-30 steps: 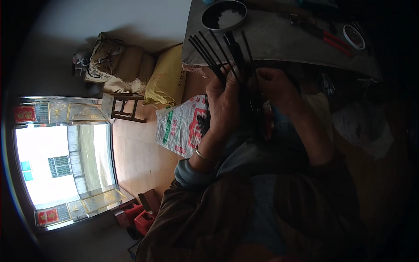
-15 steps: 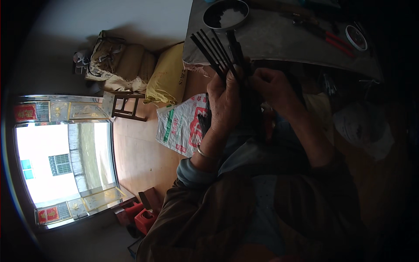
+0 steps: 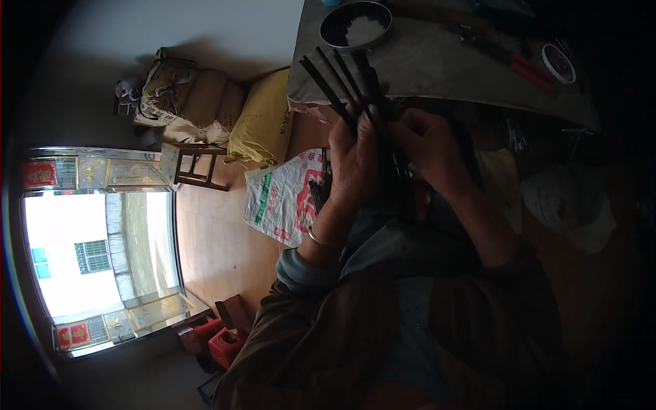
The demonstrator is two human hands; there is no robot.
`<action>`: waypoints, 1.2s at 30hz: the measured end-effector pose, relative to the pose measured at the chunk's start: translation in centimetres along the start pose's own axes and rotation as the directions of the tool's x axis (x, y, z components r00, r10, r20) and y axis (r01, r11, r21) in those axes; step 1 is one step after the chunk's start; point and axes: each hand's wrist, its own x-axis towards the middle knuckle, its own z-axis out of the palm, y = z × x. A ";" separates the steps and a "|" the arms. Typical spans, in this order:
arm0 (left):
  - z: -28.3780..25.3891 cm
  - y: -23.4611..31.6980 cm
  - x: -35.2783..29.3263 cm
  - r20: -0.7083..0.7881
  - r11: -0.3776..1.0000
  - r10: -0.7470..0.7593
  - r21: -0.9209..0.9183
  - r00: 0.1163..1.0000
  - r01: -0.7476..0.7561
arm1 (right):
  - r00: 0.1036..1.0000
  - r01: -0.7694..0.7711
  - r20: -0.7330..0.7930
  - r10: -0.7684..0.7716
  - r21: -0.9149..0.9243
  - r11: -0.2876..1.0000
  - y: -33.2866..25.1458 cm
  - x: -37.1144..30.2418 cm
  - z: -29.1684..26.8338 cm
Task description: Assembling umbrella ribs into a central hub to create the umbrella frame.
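Note:
My left hand [image 3: 355, 157] is closed around several thin black sticks [image 3: 326, 87], whose far ends fan out beyond the fingers toward the table. A thicker dark piece [image 3: 369, 75] stands up just right of them, against the table's near edge. Close beside it, my right hand [image 3: 425, 137] is closed in a pinch near the sticks' lower part; what lies between its fingertips is hidden in shadow. More dark sticks [image 3: 318, 191] lie on a white sack [image 3: 277, 198] with red and green print, left of my left wrist.
On the grey table [image 3: 430, 68] are a dark bowl [image 3: 324, 34] with white stuff, red-handled pliers [image 3: 529, 74] and a small round dish [image 3: 559, 63]. A clear plastic bag [image 3: 570, 205] hangs or lies at right. Leftward are a yellow sack [image 3: 265, 116], a wooden stool [image 3: 203, 167] and red stools [image 3: 225, 347].
The fanned sticks have drawn together into tighter groups in my left hand. Both hands have shifted very slightly to the right.

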 end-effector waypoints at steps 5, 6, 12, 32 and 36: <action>-0.7 -0.4 0.6 0.032 0.998 -0.047 -0.041 0.998 0.048 | 0.985 0.150 -0.065 -0.157 -0.106 0.983 1.2 0.0 0.5; -0.6 -0.4 0.6 0.015 0.998 -0.049 -0.049 0.999 0.050 | 0.971 0.211 -0.093 -0.219 -0.085 0.974 1.4 -0.1 0.6; -0.9 -0.3 0.9 0.041 0.984 -0.092 -0.146 0.995 0.097 | 0.927 0.361 -0.054 -0.370 -0.134 0.923 0.5 -0.3 0.8; 0.6 -0.1 -0.4 -0.114 0.986 0.103 0.144 0.988 -0.087 | 0.999 0.015 0.048 -0.016 0.015 1.000 0.0 0.3 -0.5; -0.1 0.5 -0.4 0.038 0.986 -0.102 -0.126 0.994 0.106 | 0.968 -0.136 0.231 0.094 0.172 0.976 0.1 0.6 -1.5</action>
